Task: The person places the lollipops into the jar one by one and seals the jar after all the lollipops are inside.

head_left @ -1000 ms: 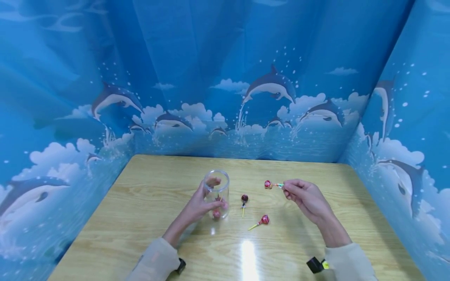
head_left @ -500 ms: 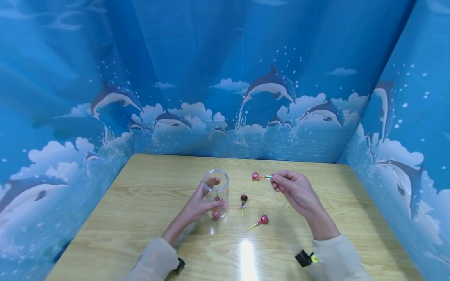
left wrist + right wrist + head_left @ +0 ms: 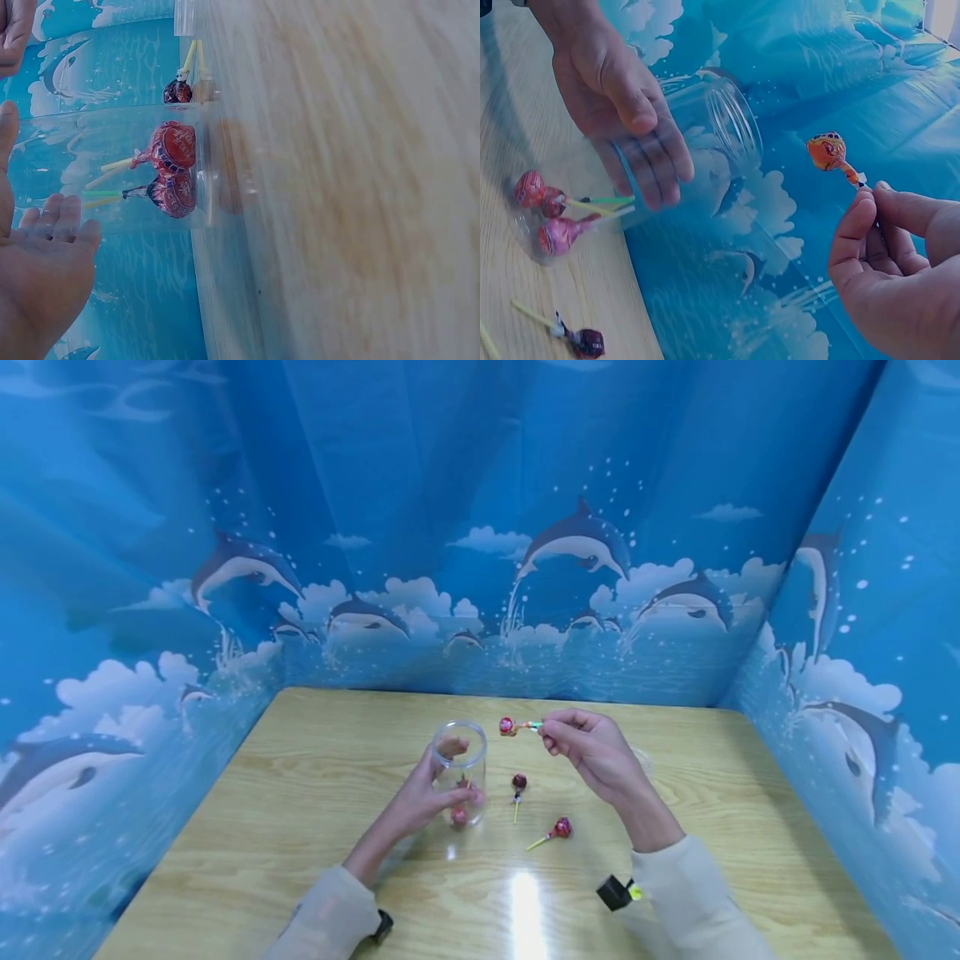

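Note:
A clear jar (image 3: 472,785) stands upright on the table, its open mouth facing up. My left hand (image 3: 429,795) holds its side, thumb in front and fingers behind. Inside at the bottom lie several wrapped lollipops (image 3: 555,234), sticks upward. My right hand (image 3: 592,752) pinches the stick of an orange-and-red lollipop (image 3: 827,152), candy end pointing left, in the air just right of the jar's rim. On the table right of the jar lie a dark lollipop (image 3: 519,782) and, nearer me, a red lollipop (image 3: 561,828), both with yellow sticks.
A clear round object (image 3: 642,762) lies partly hidden behind my right hand. The wooden table (image 3: 315,752) meets a blue dolphin-print curtain (image 3: 420,527) at its back and sides.
My right hand has moved left and away from me with the orange-and-red lollipop, closer to the jar's mouth. My left hand and the jar have stayed nearly still.

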`<state>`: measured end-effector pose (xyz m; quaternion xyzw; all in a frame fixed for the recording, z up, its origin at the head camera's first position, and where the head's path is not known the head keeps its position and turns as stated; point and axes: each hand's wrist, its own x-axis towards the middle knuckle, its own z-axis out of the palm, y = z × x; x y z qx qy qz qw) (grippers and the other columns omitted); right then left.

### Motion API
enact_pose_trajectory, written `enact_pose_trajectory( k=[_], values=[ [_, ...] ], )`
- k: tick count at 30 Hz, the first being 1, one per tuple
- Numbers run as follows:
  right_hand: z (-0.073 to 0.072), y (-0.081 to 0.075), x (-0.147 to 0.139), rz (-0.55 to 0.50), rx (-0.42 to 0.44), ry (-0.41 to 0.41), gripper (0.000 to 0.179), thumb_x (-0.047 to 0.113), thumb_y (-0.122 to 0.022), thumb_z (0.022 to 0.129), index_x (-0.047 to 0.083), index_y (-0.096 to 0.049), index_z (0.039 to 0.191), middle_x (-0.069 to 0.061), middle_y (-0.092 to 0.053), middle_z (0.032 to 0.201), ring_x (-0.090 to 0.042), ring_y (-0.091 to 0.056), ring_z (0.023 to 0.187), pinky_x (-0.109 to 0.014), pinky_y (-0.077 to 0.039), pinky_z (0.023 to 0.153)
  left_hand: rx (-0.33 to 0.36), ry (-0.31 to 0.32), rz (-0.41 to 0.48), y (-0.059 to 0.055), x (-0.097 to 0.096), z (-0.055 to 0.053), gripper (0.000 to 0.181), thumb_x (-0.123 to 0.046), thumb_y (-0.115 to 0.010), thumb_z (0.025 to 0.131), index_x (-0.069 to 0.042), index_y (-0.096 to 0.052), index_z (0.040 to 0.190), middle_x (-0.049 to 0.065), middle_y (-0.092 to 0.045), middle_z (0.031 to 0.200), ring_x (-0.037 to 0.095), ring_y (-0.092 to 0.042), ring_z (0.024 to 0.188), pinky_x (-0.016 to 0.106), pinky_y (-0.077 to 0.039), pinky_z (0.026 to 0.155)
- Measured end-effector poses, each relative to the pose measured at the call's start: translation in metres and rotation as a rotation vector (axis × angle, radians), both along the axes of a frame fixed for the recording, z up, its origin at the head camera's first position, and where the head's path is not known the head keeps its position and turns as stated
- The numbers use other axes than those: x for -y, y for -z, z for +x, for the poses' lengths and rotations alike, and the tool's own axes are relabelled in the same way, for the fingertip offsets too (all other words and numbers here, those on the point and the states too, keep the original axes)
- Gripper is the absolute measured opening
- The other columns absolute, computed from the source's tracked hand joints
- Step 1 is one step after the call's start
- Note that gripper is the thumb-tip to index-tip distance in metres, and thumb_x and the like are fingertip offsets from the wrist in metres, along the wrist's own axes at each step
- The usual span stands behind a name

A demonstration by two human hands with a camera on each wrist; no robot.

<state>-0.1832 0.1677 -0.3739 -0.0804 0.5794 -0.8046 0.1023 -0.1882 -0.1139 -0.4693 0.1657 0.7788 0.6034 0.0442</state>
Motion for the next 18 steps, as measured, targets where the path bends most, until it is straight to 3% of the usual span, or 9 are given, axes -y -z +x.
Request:
enact_pose_trajectory(
  k=[7, 15, 18],
  values=[
    [-0.005, -0.001, 0.022, 0.031, -0.023, -0.019, 0.008, 0.004, -0.067, 0.1, 0.001, -0.073, 0.104, -0.006, -0.07, 0.09, -0.013, -0.062, 0.077, -0.025, -0.056, 0.072, 0.005, 0.007, 0.013, 0.001, 0.0, -0.001, 0.087, -0.014, -0.088, 0.082, -0.01, -0.039, 0.153, 0.01, -0.05, 0.153, 0.04, -0.041, 0.144, 0.071, -0.027, 0.116],
    [-0.013, 0.001, 0.042, 0.051, -0.034, -0.036, 0.008, 0.002, -0.065, 0.1, -0.002, -0.071, 0.105, -0.007, -0.068, 0.088, -0.014, -0.061, 0.077, -0.024, -0.055, 0.07, 0.004, 0.018, 0.024, 0.001, 0.0, -0.001, 0.085, -0.014, -0.089, 0.081, -0.019, -0.041, 0.152, 0.01, -0.05, 0.152, 0.04, -0.041, 0.144, 0.071, -0.029, 0.115],
    [-0.014, 0.001, 0.047, 0.071, -0.044, -0.042, 0.016, 0.003, -0.066, 0.1, -0.009, -0.069, 0.111, -0.008, -0.068, 0.09, -0.015, -0.061, 0.078, -0.024, -0.056, 0.07, 0.001, 0.021, 0.023, 0.002, 0.001, -0.001, 0.085, -0.015, -0.089, 0.081, -0.022, -0.041, 0.151, 0.01, -0.049, 0.153, 0.039, -0.041, 0.144, 0.071, -0.029, 0.115]
  ],
)
